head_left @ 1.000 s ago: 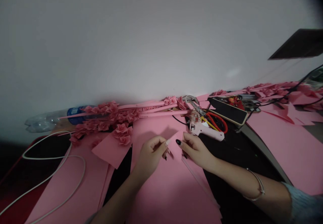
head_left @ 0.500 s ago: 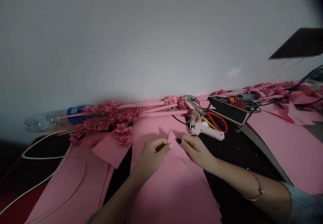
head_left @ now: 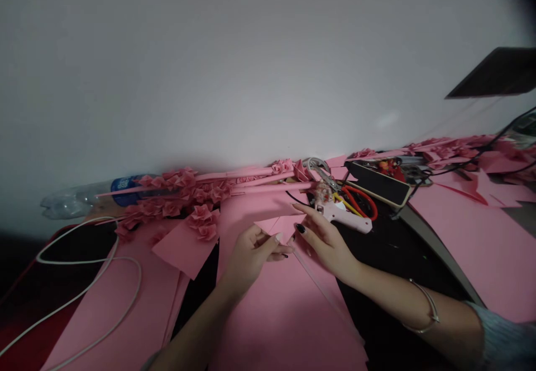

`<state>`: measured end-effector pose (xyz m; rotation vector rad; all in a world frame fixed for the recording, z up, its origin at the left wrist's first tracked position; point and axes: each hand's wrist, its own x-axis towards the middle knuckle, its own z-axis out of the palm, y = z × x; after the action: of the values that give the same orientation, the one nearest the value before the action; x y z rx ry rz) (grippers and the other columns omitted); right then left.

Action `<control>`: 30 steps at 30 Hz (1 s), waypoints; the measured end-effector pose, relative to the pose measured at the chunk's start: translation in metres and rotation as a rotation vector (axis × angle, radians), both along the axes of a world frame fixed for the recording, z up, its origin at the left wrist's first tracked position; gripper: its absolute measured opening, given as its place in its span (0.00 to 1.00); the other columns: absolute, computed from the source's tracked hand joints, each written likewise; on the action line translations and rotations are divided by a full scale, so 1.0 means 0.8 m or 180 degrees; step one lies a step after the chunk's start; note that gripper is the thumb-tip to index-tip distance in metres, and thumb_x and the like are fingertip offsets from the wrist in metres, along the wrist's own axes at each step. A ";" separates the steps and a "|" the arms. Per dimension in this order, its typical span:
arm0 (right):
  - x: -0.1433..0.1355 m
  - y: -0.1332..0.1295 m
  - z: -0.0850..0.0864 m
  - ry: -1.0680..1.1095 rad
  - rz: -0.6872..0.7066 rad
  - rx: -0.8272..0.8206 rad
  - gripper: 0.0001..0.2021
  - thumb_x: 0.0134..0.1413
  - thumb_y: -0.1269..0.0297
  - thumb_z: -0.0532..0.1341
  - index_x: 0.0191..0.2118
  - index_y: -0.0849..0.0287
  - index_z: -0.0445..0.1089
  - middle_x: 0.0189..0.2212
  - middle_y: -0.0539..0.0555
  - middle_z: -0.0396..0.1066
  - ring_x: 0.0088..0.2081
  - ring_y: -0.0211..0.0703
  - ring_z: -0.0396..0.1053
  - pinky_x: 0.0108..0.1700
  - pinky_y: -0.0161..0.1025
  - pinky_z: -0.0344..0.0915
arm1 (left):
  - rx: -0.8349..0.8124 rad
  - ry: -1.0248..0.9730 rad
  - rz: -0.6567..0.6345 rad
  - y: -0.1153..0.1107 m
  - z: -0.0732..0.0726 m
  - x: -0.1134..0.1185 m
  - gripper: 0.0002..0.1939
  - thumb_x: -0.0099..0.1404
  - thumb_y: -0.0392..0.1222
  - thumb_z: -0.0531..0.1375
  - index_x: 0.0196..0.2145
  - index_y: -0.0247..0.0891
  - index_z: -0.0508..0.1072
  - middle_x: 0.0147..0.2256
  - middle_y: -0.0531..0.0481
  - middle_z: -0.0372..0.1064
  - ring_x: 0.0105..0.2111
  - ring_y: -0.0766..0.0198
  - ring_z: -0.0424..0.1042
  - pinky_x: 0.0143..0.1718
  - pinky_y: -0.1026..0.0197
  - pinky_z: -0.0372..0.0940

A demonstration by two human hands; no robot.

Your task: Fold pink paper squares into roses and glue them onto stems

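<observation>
A small folded piece of pink paper [head_left: 278,226] is raised over the pink sheets, its pointed corners facing left and right. My left hand [head_left: 251,259] pinches its lower left part between the thumb and the fingers behind. At the paper's right corner is my right hand [head_left: 329,245], thumb on the near side and index finger stretched along behind the edge, the other fingers loosely bent. Beneath both hands lies a stack of large pink paper sheets [head_left: 276,321].
Folded pink paper flowers [head_left: 205,220] pile up at the left beside a plastic bottle [head_left: 79,199] and white cable [head_left: 96,260]. Toward the right are a glue gun [head_left: 345,216], red-handled scissors [head_left: 364,201], a tape roll [head_left: 317,165] and a black rectangular device [head_left: 379,184]. A wall rises behind.
The folded paper has turned from an upright point to a wider shape with corners sideways. My right hand's fingers have spread, and my left fingers have moved further under the paper.
</observation>
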<state>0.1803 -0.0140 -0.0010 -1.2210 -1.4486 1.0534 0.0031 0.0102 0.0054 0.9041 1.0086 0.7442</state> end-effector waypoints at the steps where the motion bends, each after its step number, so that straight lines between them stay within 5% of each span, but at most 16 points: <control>1: 0.000 0.000 0.001 -0.0162 -0.0056 0.0086 0.20 0.62 0.63 0.55 0.59 0.55 0.60 0.35 0.53 0.68 0.31 0.39 0.66 0.34 0.38 0.64 | -0.0023 -0.0021 -0.0004 -0.001 -0.001 0.000 0.15 0.54 0.47 0.67 0.26 0.37 0.65 0.26 0.52 0.74 0.28 0.59 0.79 0.33 0.58 0.71; 9: 0.005 -0.002 -0.002 -0.0881 -0.0211 0.0700 0.20 0.62 0.67 0.55 0.60 0.53 0.60 0.51 0.58 0.68 0.48 0.47 0.68 0.47 0.43 0.67 | -0.0084 -0.0020 0.0039 0.000 0.000 0.003 0.15 0.54 0.46 0.67 0.27 0.37 0.66 0.26 0.52 0.75 0.31 0.54 0.80 0.34 0.56 0.73; 18: 0.009 -0.001 -0.004 -0.1249 -0.0204 0.1014 0.23 0.60 0.73 0.55 0.60 0.50 0.60 0.55 0.57 0.66 0.56 0.48 0.63 0.57 0.48 0.61 | -0.0124 0.0105 -0.0011 -0.005 0.005 0.010 0.23 0.57 0.39 0.64 0.49 0.31 0.66 0.29 0.47 0.78 0.35 0.51 0.80 0.35 0.54 0.74; 30: 0.008 0.006 -0.002 -0.0320 -0.0163 0.0768 0.10 0.56 0.71 0.62 0.43 0.53 0.73 0.52 0.57 0.67 0.56 0.48 0.64 0.57 0.48 0.61 | -0.0314 -0.0084 -0.0165 -0.002 0.011 0.007 0.27 0.56 0.35 0.64 0.53 0.30 0.63 0.30 0.46 0.79 0.35 0.52 0.80 0.35 0.55 0.73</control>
<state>0.1868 -0.0088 -0.0030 -1.1430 -1.5632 0.7667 0.0088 0.0084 0.0144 0.8301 0.9866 0.6559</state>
